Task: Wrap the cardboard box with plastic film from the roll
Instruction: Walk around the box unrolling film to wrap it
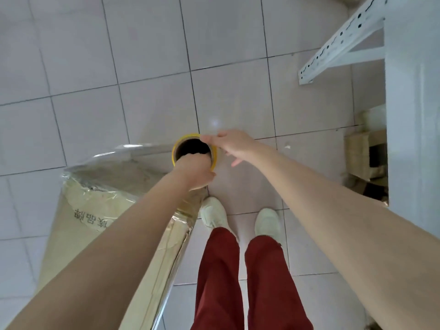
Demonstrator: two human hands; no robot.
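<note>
A tall cardboard box [92, 225] with printed characters stands on the floor at lower left, its top and right side covered in shiny clear film [114, 163]. The film roll [177, 148] shows end-on above the box's right corner, with a yellow rim and a dark hollow core. My left hand [196, 172] grips the roll's near rim, fingers curled into the core. My right hand [232, 145] rests its fingertips on the roll's far rim, the other fingers spread loosely.
Pale floor tiles lie all around. A white slotted metal rack [342, 41] and a white panel [412, 115] stand at the right, with small cartons [366, 153] beneath. The person's red trousers and white shoes [213, 213] stand right beside the box.
</note>
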